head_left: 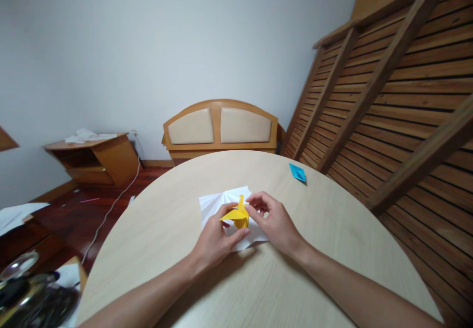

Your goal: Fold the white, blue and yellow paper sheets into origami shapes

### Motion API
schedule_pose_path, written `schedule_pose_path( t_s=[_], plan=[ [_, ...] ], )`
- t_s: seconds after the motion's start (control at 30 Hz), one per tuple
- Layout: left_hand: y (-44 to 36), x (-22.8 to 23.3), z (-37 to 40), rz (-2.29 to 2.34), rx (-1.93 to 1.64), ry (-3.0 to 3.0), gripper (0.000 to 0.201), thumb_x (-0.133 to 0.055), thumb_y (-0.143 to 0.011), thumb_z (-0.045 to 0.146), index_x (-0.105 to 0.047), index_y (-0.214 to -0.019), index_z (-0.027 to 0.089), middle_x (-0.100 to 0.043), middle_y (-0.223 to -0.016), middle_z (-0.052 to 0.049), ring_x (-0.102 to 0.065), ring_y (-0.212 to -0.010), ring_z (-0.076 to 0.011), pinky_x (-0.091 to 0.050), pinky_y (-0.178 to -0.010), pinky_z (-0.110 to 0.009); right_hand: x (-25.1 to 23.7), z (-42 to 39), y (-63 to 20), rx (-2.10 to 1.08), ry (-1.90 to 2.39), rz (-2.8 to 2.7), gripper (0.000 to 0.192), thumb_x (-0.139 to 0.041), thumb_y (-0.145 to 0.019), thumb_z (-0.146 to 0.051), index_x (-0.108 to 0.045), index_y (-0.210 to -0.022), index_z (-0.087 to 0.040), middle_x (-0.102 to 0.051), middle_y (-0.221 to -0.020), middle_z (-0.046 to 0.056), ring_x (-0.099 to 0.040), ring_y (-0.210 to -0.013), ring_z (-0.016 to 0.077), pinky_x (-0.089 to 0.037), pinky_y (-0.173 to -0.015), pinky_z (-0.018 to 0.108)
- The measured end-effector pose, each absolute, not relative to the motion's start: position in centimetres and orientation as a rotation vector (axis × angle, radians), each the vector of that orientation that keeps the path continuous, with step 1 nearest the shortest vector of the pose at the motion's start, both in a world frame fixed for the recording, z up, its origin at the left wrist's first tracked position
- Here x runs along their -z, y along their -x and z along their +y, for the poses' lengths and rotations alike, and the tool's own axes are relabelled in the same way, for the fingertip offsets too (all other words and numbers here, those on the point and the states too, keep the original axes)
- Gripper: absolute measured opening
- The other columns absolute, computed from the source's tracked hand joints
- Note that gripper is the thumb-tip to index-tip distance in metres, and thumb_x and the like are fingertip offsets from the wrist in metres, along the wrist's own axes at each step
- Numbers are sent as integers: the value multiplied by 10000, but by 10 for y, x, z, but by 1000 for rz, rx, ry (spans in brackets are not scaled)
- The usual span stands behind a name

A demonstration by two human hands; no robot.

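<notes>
A small folded yellow paper figure (236, 214) is held between both hands above a creased white sheet (218, 202) lying on the round light-wood table (258, 288). My left hand (216, 237) pinches its lower left side with thumb and fingers. My right hand (271, 219) grips its right edge with fingertips. A thin yellow point sticks up between the hands.
A folded blue paper piece (297, 172) lies on the table to the far right. Behind the table stand a wooden headboard (220, 126), a slatted bed frame (388, 101) leaning on the right, and a low wooden cabinet (94, 158) at the left. A white cable (111, 207) crosses the floor.
</notes>
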State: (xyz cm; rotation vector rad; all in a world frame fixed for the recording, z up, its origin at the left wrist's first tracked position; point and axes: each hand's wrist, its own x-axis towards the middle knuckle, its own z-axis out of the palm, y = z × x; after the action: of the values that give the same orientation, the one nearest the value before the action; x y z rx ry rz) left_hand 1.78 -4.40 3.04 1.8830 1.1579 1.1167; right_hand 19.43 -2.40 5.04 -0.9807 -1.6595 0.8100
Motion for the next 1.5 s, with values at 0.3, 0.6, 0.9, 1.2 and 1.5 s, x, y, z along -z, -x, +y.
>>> schedule_pose_path(
  t_s=[0.3, 0.6, 0.9, 1.2, 1.5],
  plan=[
    [-13, -24, -43, 1103, -1158, -1751, 414, -707, -821, 301, -583, -1199, 186, -665, -1147, -87, -650, -987, -232, -516, -884, -365, -48, -25, -195, -854, 924, -1740, 229, -671, -845, -326, -622, -1028, -198, -670, -907, 35, -636, -835, 177, -509, -774, 320],
    [-10, -26, -44, 916, -1087, -1620, 533, -738, -820, 400, -534, -1262, 181, -632, -1204, -124, -650, -1002, -247, -527, -858, -369, -52, -22, -207, -1090, 933, -1908, 432, -762, -734, -277, -647, -1145, -209, -668, -1189, 74, -613, -1116, 253, -459, -997, 418],
    [-7, -28, -47, 932, -1032, -1660, 489, -775, -776, 343, -599, -1201, 175, -687, -1102, -92, -638, -990, -244, -479, -893, -355, -56, -18, -210, -1056, 852, -1958, 258, -683, -777, -297, -676, -1016, -199, -681, -1070, 59, -624, -1031, 223, -467, -935, 391],
    [-8, -35, -51, 908, -1022, -1700, 395, -769, -789, 305, -647, -1150, 200, -700, -1068, -85, -640, -987, -253, -468, -895, -363, -56, -18, -208, -974, 852, -1852, 171, -689, -835, -354, -686, -904, -198, -705, -925, 38, -641, -903, 196, -487, -868, 346],
    [-8, -22, -44, 890, -1052, -1491, 522, -802, -760, 341, -583, -1203, 173, -679, -1102, -110, -671, -908, -226, -533, -812, -360, -50, -14, -207, -910, 928, -1668, 296, -672, -841, -418, -643, -1042, -204, -672, -1075, 67, -620, -992, 211, -476, -904, 368]
  ],
)
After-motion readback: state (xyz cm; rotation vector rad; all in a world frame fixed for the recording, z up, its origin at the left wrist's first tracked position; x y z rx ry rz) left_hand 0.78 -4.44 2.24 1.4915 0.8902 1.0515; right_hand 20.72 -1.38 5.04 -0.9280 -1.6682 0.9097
